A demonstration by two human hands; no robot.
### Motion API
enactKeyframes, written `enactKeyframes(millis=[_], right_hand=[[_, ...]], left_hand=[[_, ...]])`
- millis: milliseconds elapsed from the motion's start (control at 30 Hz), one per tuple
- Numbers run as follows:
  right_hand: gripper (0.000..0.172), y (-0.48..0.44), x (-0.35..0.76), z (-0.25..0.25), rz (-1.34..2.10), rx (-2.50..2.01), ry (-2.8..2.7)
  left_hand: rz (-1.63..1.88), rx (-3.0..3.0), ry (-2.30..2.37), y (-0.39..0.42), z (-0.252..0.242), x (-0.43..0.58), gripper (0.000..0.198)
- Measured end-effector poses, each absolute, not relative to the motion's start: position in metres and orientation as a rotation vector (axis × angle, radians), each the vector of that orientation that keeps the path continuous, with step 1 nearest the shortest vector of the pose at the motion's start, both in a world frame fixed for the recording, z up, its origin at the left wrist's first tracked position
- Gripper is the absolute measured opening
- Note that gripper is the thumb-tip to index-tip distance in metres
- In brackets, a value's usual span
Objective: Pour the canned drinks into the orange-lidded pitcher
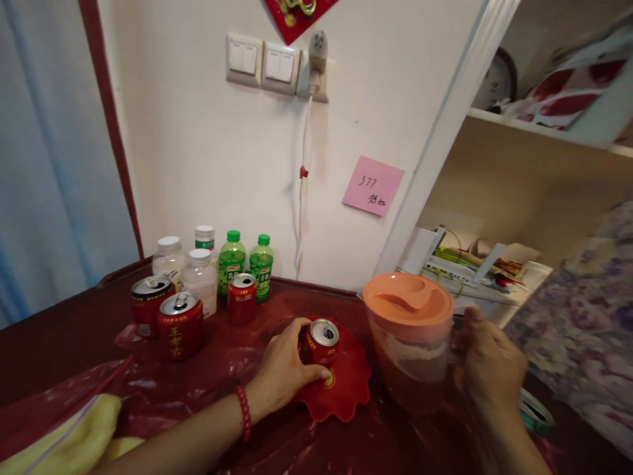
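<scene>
While our left hand [289,366] wraps fingers and thumb around a small red drink can with a silver pull-tab top [321,343], our right hand [489,369] is closed on the handle side of a clear plastic pitcher with an orange lid [410,330]. The handle itself is hidden behind the hand.

We note the can upright on a red scalloped plastic plate [346,389], toward its rear left. The pitcher stands upright just right of the plate, lid on, with brownish liquid inside. Both rest on a crinkled red plastic sheet [198,396] over the table.

Well apart at rear left, we record three more red cans [180,323], two green-capped bottles [231,264] and three white-capped jars [200,280] near the wall. A red bead bracelet [242,410] circles the left wrist. A yellow cloth [64,442] lies at lower left, and a pink sticky note [373,186] is on the wall.
</scene>
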State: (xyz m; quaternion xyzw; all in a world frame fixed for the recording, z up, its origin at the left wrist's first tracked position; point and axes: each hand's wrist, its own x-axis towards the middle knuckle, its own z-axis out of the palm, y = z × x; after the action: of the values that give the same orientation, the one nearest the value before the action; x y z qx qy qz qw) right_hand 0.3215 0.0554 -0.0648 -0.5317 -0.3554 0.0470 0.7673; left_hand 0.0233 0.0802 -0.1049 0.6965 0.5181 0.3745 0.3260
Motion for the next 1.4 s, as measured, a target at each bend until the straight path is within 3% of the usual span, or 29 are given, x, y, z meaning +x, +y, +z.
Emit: enactKeyframes(millis=[367,800,1000,1200,1400], right_hand=[[0.065,0.086,0.324,-0.103,0.081,-0.972,-0.451],[0.053,0.102,0.33,-0.136,0.096,-1.062,-0.496],[0.042,0.095,0.336,-0.122,-0.131,-1.161,-0.527],[0.051,0.073,0.331,-0.076,-0.35,-1.073,-0.586],[0.034,0.05,0.276,-0.039,-0.277,-0.941,-0.934]], left_hand=[[1.038,1.824,1.297,0.092,-0.112,0.022,0.071],[1.036,1.876,1.266,0.095,-0.114,0.021,0.068],[1.041,1.907,1.284,0.099,-0.119,0.019,0.069],[1.051,1.932,1.279,0.102,-0.122,0.018,0.072],[1.04,1.892,1.244,0.098,-0.118,0.018,0.073]])
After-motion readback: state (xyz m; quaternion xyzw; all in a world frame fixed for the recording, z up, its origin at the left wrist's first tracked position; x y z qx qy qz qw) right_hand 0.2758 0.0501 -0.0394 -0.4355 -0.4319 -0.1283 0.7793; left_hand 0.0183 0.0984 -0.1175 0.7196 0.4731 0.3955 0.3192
